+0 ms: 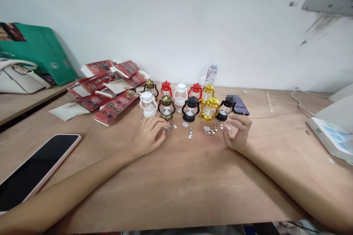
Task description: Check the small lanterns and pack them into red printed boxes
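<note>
Several miniature lanterns stand in two rows on the wooden table [176, 183]: a white one [148, 104], a bronze one [166, 107], a black one [190, 109], a gold one [209, 109] and another black one [226, 108] in front, with red, white and gold ones behind. Small metal wire pieces [190, 136] lie scattered in front of them. My left hand [149, 136] rests on the table with fingers curled at the wire pieces near the bronze lantern. My right hand [237, 132] hovers with fingers bent over wire pieces by the black lantern.
Opened red boxes [110, 88] lie at the back left. A pink-cased phone [35, 169] lies at the near left, a dark phone [240, 105] behind the lanterns, a plastic bottle [211, 73] by the wall. White and green bags [24, 62] sit far left; a white device [331, 134] sits right.
</note>
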Demonstrator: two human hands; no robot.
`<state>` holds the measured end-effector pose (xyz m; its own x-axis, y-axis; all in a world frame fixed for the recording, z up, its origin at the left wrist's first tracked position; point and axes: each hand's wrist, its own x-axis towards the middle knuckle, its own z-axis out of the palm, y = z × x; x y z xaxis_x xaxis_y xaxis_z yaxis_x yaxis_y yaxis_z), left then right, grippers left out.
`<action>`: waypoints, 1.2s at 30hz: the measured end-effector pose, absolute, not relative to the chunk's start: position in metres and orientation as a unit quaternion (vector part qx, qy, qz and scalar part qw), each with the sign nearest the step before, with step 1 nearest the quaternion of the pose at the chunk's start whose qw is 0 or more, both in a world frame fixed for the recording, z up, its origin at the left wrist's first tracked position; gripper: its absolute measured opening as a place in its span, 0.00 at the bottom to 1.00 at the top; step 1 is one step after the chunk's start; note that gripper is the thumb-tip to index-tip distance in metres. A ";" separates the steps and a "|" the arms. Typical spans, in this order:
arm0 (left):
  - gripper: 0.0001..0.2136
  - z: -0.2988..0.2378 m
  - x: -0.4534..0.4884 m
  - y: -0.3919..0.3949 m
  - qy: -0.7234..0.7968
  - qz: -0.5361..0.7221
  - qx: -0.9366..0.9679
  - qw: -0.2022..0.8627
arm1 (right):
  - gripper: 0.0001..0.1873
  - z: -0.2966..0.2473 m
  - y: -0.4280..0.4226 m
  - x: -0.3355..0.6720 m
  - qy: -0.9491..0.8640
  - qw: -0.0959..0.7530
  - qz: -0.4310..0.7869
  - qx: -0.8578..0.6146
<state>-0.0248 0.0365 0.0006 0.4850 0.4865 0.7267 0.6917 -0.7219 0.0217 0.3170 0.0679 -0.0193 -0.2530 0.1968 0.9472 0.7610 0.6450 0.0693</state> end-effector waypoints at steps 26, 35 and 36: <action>0.12 -0.005 0.007 0.039 -0.308 -0.286 -0.905 0.057 | 0.06 -0.001 0.039 0.253 -0.919 0.308 -0.082 -0.231; 0.11 -0.001 0.008 0.042 -0.355 -0.313 -0.881 -0.001 | 0.14 -0.002 0.034 0.251 -0.921 0.303 -0.214 -0.119; 0.10 0.000 0.010 0.041 -0.374 -0.328 -0.867 -0.023 | 0.14 -0.002 0.033 0.250 -0.918 0.305 -0.221 -0.123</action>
